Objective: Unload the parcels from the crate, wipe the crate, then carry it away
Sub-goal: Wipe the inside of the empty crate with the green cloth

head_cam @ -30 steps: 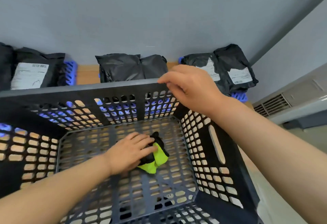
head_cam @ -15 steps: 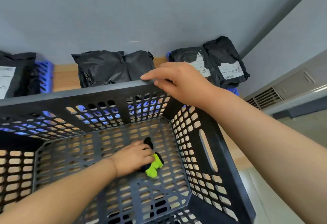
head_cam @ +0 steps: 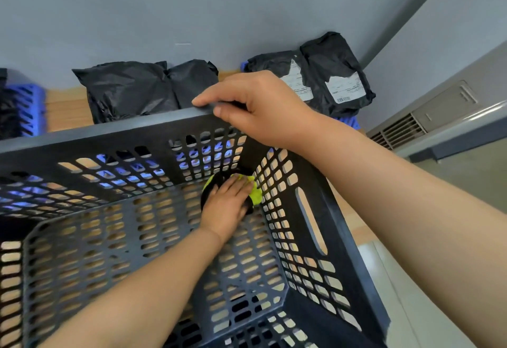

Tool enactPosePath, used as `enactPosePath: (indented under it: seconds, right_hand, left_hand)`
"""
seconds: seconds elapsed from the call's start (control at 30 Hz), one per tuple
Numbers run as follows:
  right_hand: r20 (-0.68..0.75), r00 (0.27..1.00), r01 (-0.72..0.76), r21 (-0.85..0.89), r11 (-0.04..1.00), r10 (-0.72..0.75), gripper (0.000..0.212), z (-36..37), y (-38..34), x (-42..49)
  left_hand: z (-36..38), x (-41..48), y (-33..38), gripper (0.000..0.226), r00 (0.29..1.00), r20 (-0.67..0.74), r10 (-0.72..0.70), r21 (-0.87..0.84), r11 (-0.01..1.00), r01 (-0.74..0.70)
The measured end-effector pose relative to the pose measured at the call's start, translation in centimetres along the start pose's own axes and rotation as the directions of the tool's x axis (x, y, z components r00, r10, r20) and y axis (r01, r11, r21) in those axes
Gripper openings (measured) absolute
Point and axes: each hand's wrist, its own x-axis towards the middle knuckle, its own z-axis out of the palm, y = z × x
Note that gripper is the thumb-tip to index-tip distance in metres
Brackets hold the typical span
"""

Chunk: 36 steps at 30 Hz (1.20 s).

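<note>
Against far corner now, left hand (head_cam: 223, 205) pressing cloth (head_cam: 255, 193) flat, right hand (head_cam: 258, 106) gripping crate (head_cam: 109, 135)

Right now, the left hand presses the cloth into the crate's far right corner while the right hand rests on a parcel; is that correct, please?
Not quite: in the head view the right hand grips the far rim of the crate, not a parcel. The rest holds.

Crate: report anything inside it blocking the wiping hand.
Nothing visible does. The crate holds only the left hand pressing the cloth into its far right corner; the parcels lie outside, behind the rim the right hand grips.
</note>
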Motion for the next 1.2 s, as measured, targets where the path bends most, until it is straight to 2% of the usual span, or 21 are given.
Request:
enactPosePath:
  seconds: [0.1,0.2,0.4,0.47,0.57,0.67,0.8,0.93,0.97,1.03,1.2]
  right_hand:
    - [-0.010,1.000,-0.004,0.020,1.000,0.004,0.029,-0.1,-0.1,0.2]
    - [-0.012,0.999,-0.033,0.029,0.999,0.033,0.028,-0.2,-0.1,0.2]
    - [-0.009,0.997,-0.076,0.031,0.997,0.077,0.028,-0.2,-0.4,0.1]
    - [-0.007,0.996,-0.085,0.027,0.996,0.085,0.028,-0.3,-0.5,0.2]
    - [-0.003,0.995,-0.098,0.020,0.995,0.098,0.028,-0.2,-0.5,0.2]
    - [0.002,0.994,-0.106,0.013,0.994,0.106,0.028,-0.1,-0.6,0.1]
    - [0.003,0.994,-0.105,0.012,0.994,0.105,0.028,-0.2,-0.8,0.2]
    - [0.010,0.994,-0.111,0.007,0.994,0.111,0.028,-0.3,-0.9,0.1]
    - [0.013,0.993,-0.114,0.006,0.993,0.114,0.028,-0.3,-0.9,0.1]
    - [0.017,0.993,-0.116,0.006,0.993,0.116,0.028,-0.2,-0.8,0.1]
    - [0.019,0.994,-0.110,-0.001,0.994,0.110,0.029,0.0,-0.7,0.1]
  left_hand:
    - [-0.3,-0.3,0.3,0.054,0.999,-0.028,0.022,-0.069,0.997,-0.024]
    - [0.1,-2.3,0.8,0.058,0.989,-0.051,0.136,-0.047,0.989,-0.138]
    - [2.4,-7.1,2.1,0.064,0.944,-0.033,0.329,-0.129,0.935,-0.330]
    - [3.4,-8.7,2.6,0.065,0.903,0.018,0.429,-0.151,0.894,-0.421]
    - [5.1,-11.2,3.5,0.038,0.799,0.112,0.591,-0.196,0.801,-0.565]
    - [5.4,-11.9,4.0,0.038,0.723,0.173,0.669,-0.135,0.743,-0.656]
    - [4.7,-10.7,3.5,0.058,0.600,0.223,0.768,0.004,0.615,-0.788]
    - [4.1,-9.6,2.9,0.047,0.542,0.192,0.818,0.060,0.542,-0.839]
    - [3.8,-9.2,2.5,0.047,0.541,0.182,0.821,0.081,0.536,-0.840]
    - [2.9,-8.0,1.2,0.052,0.589,0.153,0.794,0.132,0.574,-0.808]
    - [-1.9,-3.8,-3.3,0.074,0.830,0.063,0.554,0.246,0.797,-0.551]
